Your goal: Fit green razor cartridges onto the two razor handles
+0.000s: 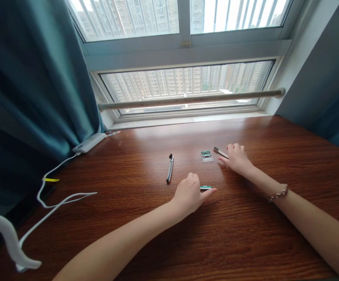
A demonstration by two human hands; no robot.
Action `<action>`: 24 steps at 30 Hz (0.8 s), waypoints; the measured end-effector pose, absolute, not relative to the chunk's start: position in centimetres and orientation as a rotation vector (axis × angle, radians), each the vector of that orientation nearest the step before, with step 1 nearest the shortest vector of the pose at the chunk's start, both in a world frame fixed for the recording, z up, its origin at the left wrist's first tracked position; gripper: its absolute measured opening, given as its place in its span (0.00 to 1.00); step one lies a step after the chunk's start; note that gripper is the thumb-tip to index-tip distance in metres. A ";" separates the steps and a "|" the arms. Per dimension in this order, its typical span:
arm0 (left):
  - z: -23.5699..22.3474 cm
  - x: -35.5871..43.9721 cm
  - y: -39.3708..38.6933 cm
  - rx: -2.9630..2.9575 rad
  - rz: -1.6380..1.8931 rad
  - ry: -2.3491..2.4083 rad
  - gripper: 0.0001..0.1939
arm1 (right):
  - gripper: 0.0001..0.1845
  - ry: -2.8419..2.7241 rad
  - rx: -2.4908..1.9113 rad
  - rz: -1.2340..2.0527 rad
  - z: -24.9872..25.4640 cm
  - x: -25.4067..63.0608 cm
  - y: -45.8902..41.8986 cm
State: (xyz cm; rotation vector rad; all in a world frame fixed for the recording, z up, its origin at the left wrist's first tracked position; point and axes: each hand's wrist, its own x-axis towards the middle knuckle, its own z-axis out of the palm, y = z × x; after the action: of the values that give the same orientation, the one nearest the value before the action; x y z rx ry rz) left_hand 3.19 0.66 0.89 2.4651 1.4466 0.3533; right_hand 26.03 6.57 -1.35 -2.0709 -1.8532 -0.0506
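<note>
My left hand (188,195) is closed around a small green-and-white strip that looks like a razor blade cartridge (205,187); its thumb points right and part of the piece is hidden by the fingers. My right hand (237,159) grips a toothbrush (220,152), whose dark-bristled head points up and left while the rest of the handle is under the fingers. Between the hands and farther back lies a clear case (207,156) with green-edged blade cartridges in it. A razor (170,168) with a grey handle lies to the left, head toward the window, untouched.
The brown wooden table (122,168) reaches to the window sill. A white power strip (90,143) sits at the back left by the blue curtain (49,70), its white cable (40,195) running along the left side. A white curved stand (11,238) is at the near left.
</note>
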 end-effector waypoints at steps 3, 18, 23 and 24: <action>1.2 4.0 0.6 2.499 0.225 1.515 0.26 | 0.17 -1.849 -2.174 0.065 -1.4 27.6 6.7; 1.7 1.7 1.4 2.622 0.190 1.145 0.14 | 0.11 -1.668 -1.790 0.516 2.0 25.0 3.0; 2.4 0.4 3.8 2.324 0.100 0.732 0.30 | 0.15 -1.491 -1.580 0.844 1.8 22.6 1.1; 2.4 0.3 4.3 2.264 0.095 0.697 0.27 | 0.16 -1.458 -1.539 0.913 1.6 22.3 0.9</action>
State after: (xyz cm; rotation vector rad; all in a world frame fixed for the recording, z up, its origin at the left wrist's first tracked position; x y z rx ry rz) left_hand 0.25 4.31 2.39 2.2638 0.6969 0.0950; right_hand 22.25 0.92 1.61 -1.5394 -1.4578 0.9130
